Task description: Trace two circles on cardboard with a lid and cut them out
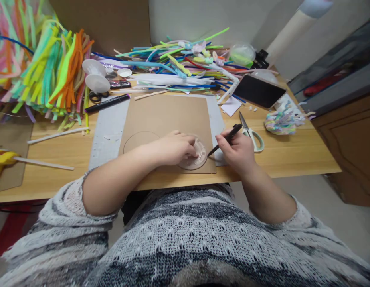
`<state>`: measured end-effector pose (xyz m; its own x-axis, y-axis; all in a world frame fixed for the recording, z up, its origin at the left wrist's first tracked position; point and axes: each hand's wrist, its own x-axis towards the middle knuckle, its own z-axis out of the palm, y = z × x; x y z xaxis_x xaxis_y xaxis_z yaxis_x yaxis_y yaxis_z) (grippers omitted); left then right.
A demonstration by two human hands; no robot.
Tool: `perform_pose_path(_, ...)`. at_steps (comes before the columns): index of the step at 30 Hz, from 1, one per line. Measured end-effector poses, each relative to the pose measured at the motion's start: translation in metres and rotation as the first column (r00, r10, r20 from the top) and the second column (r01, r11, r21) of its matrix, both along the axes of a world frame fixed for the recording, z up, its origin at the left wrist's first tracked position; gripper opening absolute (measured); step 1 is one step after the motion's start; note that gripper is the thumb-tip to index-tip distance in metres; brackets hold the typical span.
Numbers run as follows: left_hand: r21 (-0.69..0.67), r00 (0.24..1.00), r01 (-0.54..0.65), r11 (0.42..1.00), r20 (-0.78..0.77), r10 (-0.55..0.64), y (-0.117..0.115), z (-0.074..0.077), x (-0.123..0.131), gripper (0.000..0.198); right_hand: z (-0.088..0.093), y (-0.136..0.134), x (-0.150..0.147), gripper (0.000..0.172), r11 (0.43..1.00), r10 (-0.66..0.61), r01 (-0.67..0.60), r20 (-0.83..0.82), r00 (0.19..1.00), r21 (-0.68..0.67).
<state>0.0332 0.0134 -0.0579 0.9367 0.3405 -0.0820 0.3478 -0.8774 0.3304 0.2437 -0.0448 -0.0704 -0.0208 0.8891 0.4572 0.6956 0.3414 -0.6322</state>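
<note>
My left hand point(175, 146) presses flat on a clear round plastic lid point(198, 157) that lies on a brown cardboard sheet point(169, 113). My right hand point(237, 147) grips a black pen point(225, 139), its tip touching the cardboard at the lid's right edge. A drawn circle point(139, 140) shows on the cardboard to the left of the lid. The cardboard lies on a grey cutting mat point(108, 127) on the wooden table point(292, 151).
Scissors point(252, 133) lie right of my right hand. A dark tablet point(259, 91), piles of coloured pipe cleaners point(185, 67), a black marker point(107, 103), white lids point(96, 81), a yellow glue gun point(2, 159) and a fluffy bundle point(282, 119) surround the mat.
</note>
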Motion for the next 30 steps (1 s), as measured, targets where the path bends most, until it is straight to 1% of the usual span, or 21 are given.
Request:
perform_pose_path(4,0.112,0.997,-0.063,0.992,-0.026,0.067,-0.011,0.002,-0.004,0.031,0.001,0.009,0.003,0.018,1.000,-0.002,0.001,0.044,0.999,0.026)
perform_pose_path(8,0.177,0.997,-0.051,0.983,-0.054,0.062,-0.020,0.003,-0.008,0.039,0.002,0.017,0.002,0.016,0.998,0.043,-0.047,0.078,0.996,0.046)
perform_pose_path(11,0.211,0.993,-0.048,0.976,-0.092,0.069,-0.027,0.004,-0.006,0.039,0.005,0.026,-0.002,0.016,0.995,0.083,-0.089,0.096,0.992,0.051)
perform_pose_path(14,0.210,0.989,-0.074,0.975,-0.112,0.099,-0.037,0.006,-0.002,0.040,0.006,0.035,-0.006,0.016,0.991,0.120,-0.125,0.108,0.987,0.039)
perform_pose_path(15,0.206,0.987,-0.091,0.974,-0.111,0.115,-0.041,0.007,0.000,0.046,0.007,0.039,-0.008,0.016,0.990,0.131,-0.136,0.112,0.985,0.036)
perform_pose_path(17,0.202,0.983,-0.123,0.972,-0.111,0.148,-0.048,0.006,0.003,0.067,0.007,0.045,-0.011,0.015,0.988,0.149,-0.154,0.121,0.981,0.032)
perform_pose_path(19,0.219,0.980,-0.129,0.967,-0.120,0.158,-0.054,0.005,0.005,0.083,0.007,0.050,-0.015,0.015,0.985,0.167,-0.172,0.119,0.979,0.028)
perform_pose_path(24,0.271,0.974,-0.098,0.958,-0.172,0.148,-0.061,0.000,0.008,0.091,0.007,0.062,-0.027,0.016,0.973,0.216,-0.223,0.109,0.970,0.062)
perform_pose_path(28,0.296,0.967,-0.068,0.953,-0.215,0.136,-0.062,-0.001,0.010,0.100,0.008,0.068,-0.041,0.017,0.951,0.297,-0.304,0.109,0.949,0.060)
perform_pose_path(30,0.319,0.963,-0.063,0.946,-0.229,0.141,-0.062,0.000,0.010,0.101,0.008,0.070,-0.048,0.017,0.939,0.336,-0.341,0.091,0.938,0.046)
